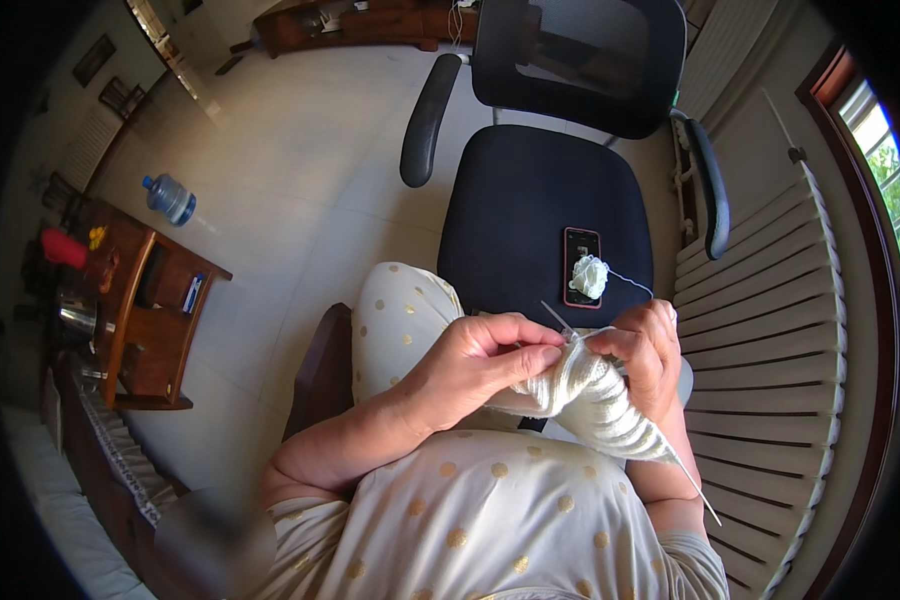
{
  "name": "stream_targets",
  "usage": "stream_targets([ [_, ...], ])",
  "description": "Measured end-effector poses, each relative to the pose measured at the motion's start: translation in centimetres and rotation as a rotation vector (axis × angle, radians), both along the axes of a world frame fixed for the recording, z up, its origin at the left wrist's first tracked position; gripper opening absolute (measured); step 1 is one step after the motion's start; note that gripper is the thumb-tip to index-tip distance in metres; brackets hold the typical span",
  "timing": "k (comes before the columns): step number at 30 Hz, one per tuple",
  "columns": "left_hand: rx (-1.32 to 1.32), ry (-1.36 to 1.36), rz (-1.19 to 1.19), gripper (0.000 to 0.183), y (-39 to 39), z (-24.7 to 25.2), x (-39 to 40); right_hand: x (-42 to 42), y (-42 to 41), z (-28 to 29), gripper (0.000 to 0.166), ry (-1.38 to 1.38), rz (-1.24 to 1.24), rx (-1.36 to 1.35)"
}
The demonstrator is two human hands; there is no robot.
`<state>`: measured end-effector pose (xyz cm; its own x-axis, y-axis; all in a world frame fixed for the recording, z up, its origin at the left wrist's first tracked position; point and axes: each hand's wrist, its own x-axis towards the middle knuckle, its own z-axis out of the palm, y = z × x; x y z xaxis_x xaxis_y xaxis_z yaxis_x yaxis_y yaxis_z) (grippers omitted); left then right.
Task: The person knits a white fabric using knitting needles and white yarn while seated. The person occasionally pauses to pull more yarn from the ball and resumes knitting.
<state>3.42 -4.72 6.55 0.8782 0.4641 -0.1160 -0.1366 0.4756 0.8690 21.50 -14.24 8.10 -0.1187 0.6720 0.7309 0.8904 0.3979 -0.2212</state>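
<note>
Cream knitted fabric (607, 412) is bunched between my hands, above my lap. My left hand (495, 352) pinches its upper edge near the tip of a knitting needle (553, 313). Curled around the fabric's right side, my right hand (645, 356) has its thumb and forefinger close to the needle tips. A second thin needle (697, 487) sticks out at the fabric's lower right end. The white yarn ball (589, 277) rests on a smartphone (581, 296) with a red rim, and its strand runs right, towards my right hand.
A black office chair (532, 180) stands before me, the phone on its seat. A white radiator (765, 360) lines the right side. At the left are a wooden table (139, 315) and a blue water bottle (170, 199) on the tiled floor.
</note>
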Motion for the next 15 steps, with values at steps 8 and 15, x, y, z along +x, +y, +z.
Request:
stream_targets([
  [8, 0.001, 0.045, -0.028, 0.014, 0.2, 0.8, -0.4, 0.3, -1.2, 0.0, 0.032, 0.097, 0.052, 0.088],
  [15, -0.009, 0.091, 0.033, 0.014, 0.3, 1.1, -0.7, 0.8, -1.5, 0.4, 0.03, 0.141, 0.15, -0.057],
])
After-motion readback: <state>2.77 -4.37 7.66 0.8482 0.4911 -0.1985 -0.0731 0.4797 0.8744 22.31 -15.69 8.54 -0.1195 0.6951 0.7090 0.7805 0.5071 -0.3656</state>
